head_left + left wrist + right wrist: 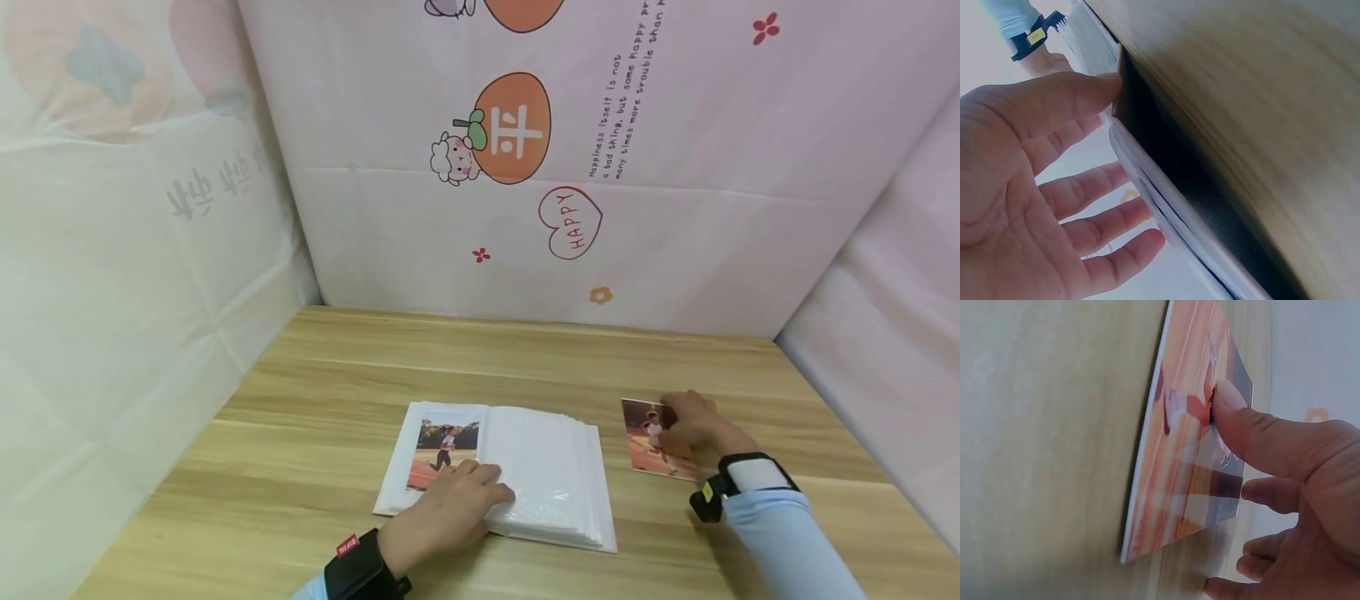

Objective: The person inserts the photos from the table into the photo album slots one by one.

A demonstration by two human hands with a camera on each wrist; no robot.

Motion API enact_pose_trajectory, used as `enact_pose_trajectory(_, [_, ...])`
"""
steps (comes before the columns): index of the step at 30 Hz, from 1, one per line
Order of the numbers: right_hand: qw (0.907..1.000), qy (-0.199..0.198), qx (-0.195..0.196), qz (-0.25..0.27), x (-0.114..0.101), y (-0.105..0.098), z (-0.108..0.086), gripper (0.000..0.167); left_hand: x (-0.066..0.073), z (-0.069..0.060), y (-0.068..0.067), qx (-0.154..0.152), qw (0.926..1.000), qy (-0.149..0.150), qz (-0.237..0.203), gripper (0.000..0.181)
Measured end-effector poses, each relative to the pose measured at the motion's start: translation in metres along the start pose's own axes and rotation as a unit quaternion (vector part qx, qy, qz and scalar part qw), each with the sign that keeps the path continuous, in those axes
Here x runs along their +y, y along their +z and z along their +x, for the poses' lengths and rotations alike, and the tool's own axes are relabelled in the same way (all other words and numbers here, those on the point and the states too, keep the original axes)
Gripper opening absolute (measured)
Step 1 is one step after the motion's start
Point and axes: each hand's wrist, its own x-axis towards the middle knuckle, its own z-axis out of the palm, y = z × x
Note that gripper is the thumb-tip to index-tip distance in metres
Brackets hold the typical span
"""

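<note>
An open photo album point(547, 475) with white pages lies on the table. Its left page shows a printed photo of a running person point(447, 442) in a clear sleeve. My left hand point(453, 504) rests on the album's near part by the spine, fingers relaxed across the pages; in the left wrist view its thumb point(1079, 100) touches the near edge. To the right of the album lies a loose photo point(651, 442) of a person on a red track. My right hand point(693, 421) touches it, the thumb point(1235, 415) on its face and the index fingertip at its edge.
The wood-grain table point(300, 450) carries the album and the loose photo. White printed cloth point(420, 242) hangs behind the table, with more cloth along the left and right sides.
</note>
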Motion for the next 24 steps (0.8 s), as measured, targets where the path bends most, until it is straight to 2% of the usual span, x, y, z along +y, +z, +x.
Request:
enact_pose_trajectory(1, [1.0, 0.005, -0.002, 0.0, -0.001, 0.0, 0.0, 0.068, 0.0, 0.0, 0.0, 0.0, 1.0, 0.0, 0.001, 0.036])
enact_pose_trajectory(6, [0.9998, 0.016, 0.001, 0.008, -0.003, -0.001, 0.0, 0.07, 0.0, 0.001, 0.001, -0.004, 1.0, -0.003, 0.002, 0.036])
enact_pose_trajectory(10, [0.999, 0.015, 0.029, 0.032, -0.003, -0.001, -0.001, 0.073, -0.001, 0.001, 0.002, -0.006, 1.0, -0.004, -0.002, 0.036])
enact_pose_trajectory(12, [0.9978, 0.005, 0.055, 0.035, -0.003, 0.0, -0.001, 0.072, -0.001, 0.001, 0.002, -0.005, 1.0, -0.003, -0.003, 0.036])
enact_pose_trajectory(18, [0.9903, -0.029, 0.125, 0.052, 0.005, 0.004, 0.002, 0.052, -0.001, 0.001, 0.004, -0.002, 1.0, -0.004, -0.003, 0.036])
enact_pose_trajectory(21, [0.9859, -0.042, 0.137, 0.087, 0.009, 0.005, 0.003, 0.041, -0.001, 0.001, 0.004, -0.003, 1.0, -0.007, -0.003, 0.036])
enact_pose_trajectory(24, [0.9826, -0.039, 0.138, 0.117, 0.009, 0.005, 0.002, 0.03, -0.001, 0.001, 0.004, -0.003, 0.9999, -0.008, -0.005, 0.036])
